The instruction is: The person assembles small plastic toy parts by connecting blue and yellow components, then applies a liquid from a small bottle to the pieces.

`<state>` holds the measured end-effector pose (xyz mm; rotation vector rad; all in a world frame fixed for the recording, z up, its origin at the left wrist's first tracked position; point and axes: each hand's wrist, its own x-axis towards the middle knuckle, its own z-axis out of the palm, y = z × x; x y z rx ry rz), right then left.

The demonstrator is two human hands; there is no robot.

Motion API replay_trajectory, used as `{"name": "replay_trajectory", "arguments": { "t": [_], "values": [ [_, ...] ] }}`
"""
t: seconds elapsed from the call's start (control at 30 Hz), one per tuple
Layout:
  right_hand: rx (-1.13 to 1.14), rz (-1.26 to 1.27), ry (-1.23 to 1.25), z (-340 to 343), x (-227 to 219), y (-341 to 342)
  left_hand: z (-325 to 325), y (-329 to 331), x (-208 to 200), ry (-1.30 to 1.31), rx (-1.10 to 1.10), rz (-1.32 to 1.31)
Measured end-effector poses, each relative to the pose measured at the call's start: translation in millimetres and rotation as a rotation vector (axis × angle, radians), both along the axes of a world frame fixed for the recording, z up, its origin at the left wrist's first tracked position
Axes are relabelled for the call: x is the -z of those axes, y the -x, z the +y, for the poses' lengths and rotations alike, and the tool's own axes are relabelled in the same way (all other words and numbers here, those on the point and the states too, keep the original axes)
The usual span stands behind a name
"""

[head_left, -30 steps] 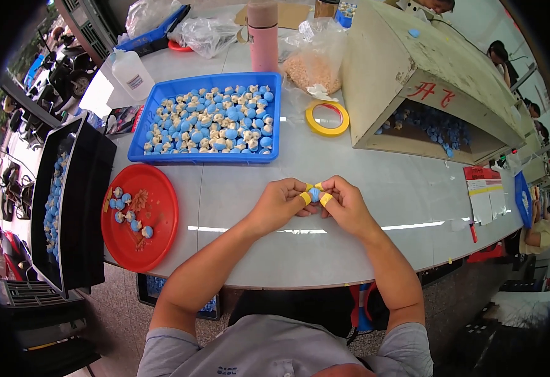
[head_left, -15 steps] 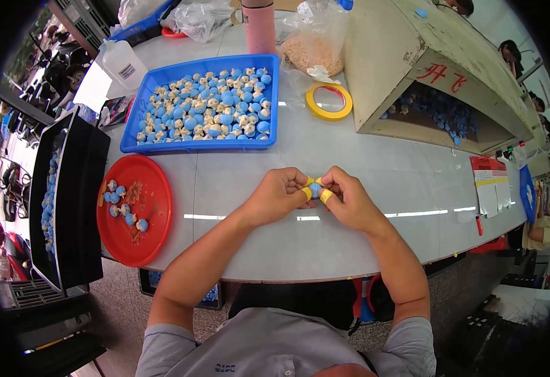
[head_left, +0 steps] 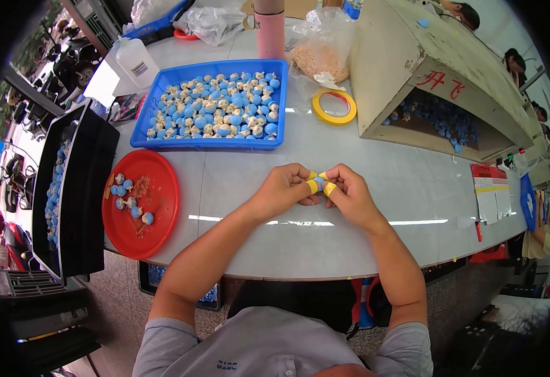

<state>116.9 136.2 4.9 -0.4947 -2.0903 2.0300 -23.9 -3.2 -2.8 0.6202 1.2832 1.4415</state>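
Between my two hands, over the middle of the table, is a small blue piece (head_left: pixel 318 182), mostly hidden by fingertips. My left hand (head_left: pixel 286 188) pinches it from one side. From the other side my right hand (head_left: pixel 348 193) closes on it too. Yellow tape wraps the thumbs and forefingers of both hands. To the left, a red round plate (head_left: pixel 142 235) holds several small blue-and-cream figures (head_left: pixel 135 212) and some brownish bits. Beyond my hands, a blue tray (head_left: pixel 206 146) is filled with many more such blue-and-cream pieces.
A roll of yellow tape (head_left: pixel 334 118), a bag of beige granules (head_left: pixel 320 60) and a pink bottle (head_left: pixel 270 31) stand beyond. At right is a cream metal box (head_left: pixel 391 94) with blue pieces inside. A black crate (head_left: pixel 86 207) stands left; a white jug (head_left: pixel 138 63) is far left.
The view has shifted slightly, so the table things appear a little farther right. Both hands keep their pinch on the blue piece, with the fingers slightly repositioned.
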Motion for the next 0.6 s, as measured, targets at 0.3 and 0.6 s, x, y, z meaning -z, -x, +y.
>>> {"name": "replay_trajectory", "arguments": {
  "t": [0.3,0.6],
  "values": [
    [0.113,0.089,0.064,3.8,3.7,-11.1,-11.2,-9.5,-15.1,0.044,-0.120,0.057],
    [0.817,0.418,0.348,50.6,-13.5,-13.4,-165.3,66.9,-51.4,0.180,-0.705,1.208]
  ]
}}
